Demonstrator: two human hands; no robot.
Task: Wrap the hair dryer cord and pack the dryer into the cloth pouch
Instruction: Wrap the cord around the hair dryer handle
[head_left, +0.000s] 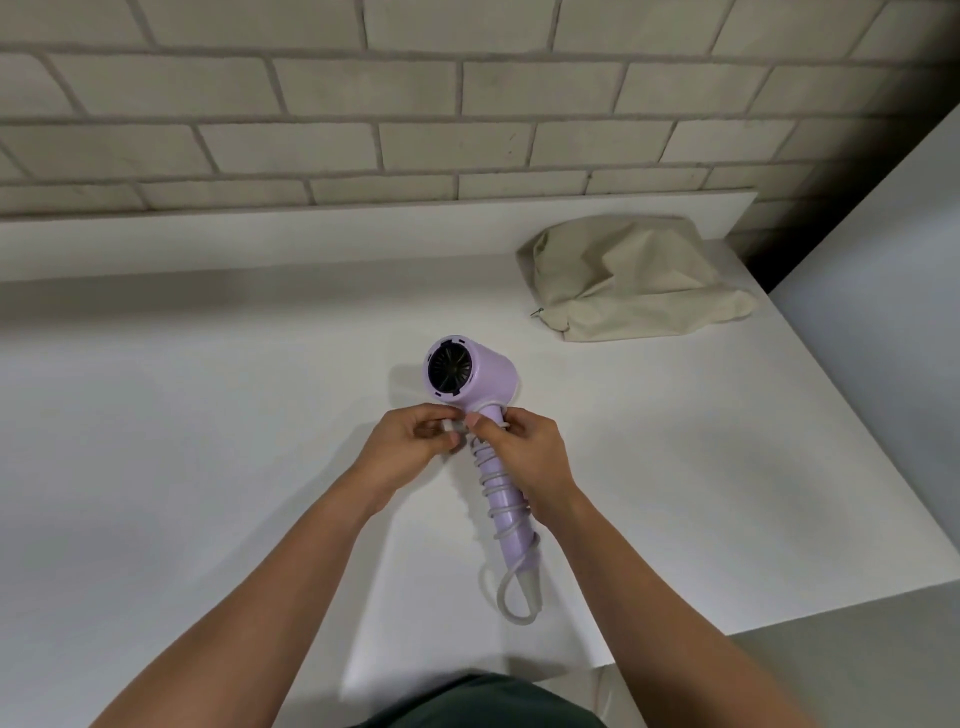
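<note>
White counter (208, 467), plain and matte, spreads out under and all around the left hand (415, 441) and right hand (524, 452). Its side edge runs back at an angle, well off to the right of the right hand. Beyond both hands, a low white ledge (311, 234) lines the counter's back. Above that stands a brick wall (415, 104), pale grey-beige with darker mortar lines. Far right of the right hand there's a tall smooth pale panel (883, 338), possibly a cabinet side, though that's hard to say. A dark shadowed gap (769, 223) sits between it and the bricks. Past the counter's near edge, down to the right, beige floor (857, 649). Nearest the camera, behind both hands, a strip of dark green fabric (483, 701).
</note>
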